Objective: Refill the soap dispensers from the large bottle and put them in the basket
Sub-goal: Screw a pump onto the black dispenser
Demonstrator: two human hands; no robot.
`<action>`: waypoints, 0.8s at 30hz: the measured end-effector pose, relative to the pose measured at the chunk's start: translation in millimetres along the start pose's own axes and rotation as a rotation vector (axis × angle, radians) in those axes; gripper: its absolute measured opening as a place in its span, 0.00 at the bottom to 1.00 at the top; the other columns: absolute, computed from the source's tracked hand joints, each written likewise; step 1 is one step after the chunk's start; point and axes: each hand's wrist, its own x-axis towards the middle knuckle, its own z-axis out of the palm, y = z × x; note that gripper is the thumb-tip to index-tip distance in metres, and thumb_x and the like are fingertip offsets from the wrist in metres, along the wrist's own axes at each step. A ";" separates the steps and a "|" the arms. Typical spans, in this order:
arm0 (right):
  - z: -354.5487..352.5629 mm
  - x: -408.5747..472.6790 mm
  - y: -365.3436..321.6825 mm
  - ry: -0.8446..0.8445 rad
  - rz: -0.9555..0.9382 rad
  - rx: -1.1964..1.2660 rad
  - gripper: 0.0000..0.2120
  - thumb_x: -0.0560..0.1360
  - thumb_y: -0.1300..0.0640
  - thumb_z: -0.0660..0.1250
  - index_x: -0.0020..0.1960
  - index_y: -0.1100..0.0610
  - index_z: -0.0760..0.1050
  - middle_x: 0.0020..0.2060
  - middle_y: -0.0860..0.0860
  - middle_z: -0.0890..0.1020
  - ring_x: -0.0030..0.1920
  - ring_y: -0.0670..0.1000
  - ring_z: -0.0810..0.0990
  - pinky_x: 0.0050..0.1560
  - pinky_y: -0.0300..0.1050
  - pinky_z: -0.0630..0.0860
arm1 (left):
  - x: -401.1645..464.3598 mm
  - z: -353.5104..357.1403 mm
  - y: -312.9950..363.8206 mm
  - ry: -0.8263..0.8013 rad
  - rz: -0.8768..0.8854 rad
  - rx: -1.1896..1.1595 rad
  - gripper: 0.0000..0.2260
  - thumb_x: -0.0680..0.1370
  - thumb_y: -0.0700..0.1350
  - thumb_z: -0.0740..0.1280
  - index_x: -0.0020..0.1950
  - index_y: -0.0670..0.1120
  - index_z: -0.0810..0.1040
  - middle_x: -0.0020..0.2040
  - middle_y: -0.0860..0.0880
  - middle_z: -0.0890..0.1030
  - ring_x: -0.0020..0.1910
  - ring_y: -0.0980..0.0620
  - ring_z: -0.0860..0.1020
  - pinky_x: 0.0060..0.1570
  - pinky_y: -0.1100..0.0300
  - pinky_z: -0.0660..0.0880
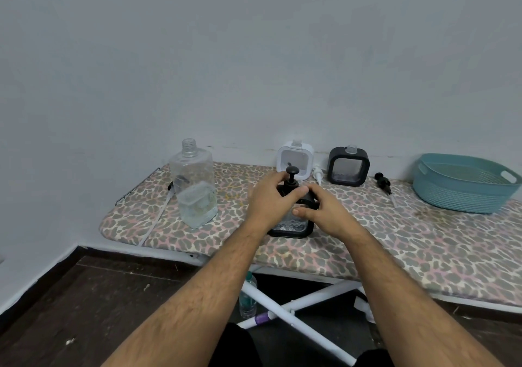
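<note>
Centrally, left hand (268, 197) grips pump (291, 178), right hand (324, 211) clasps dispenser (292, 225) — board edge (282, 256) near.

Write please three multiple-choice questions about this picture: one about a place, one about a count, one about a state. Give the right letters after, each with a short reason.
1. Where does the basket stand?
A. at the right end of the board
B. on the floor
C. beside the large bottle

2. How many square soap dispensers are on the board?
A. one
B. three
C. five

3. In what state is the large bottle?
A. capped and full
B. lying on its side
C. upright, neck open, liquid low

Answers:
1. A, the teal basket sits far right on the patterned board.
2. B, a white dispenser and a black dispenser stand by the wall, and a third dispenser is under the left hand and right hand.
3. C, its threaded neck is bare and liquid shows only near the bottom.
</note>
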 end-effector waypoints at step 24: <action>-2.6 1.2 0.3 -0.009 0.003 0.001 0.25 0.71 0.56 0.78 0.65 0.51 0.74 0.57 0.46 0.81 0.56 0.44 0.80 0.51 0.35 0.74 | -5.4 1.3 7.6 0.207 -0.054 0.086 0.19 0.66 0.62 0.76 0.51 0.52 0.84 0.40 0.60 0.81 0.42 0.62 0.78 0.54 0.57 0.76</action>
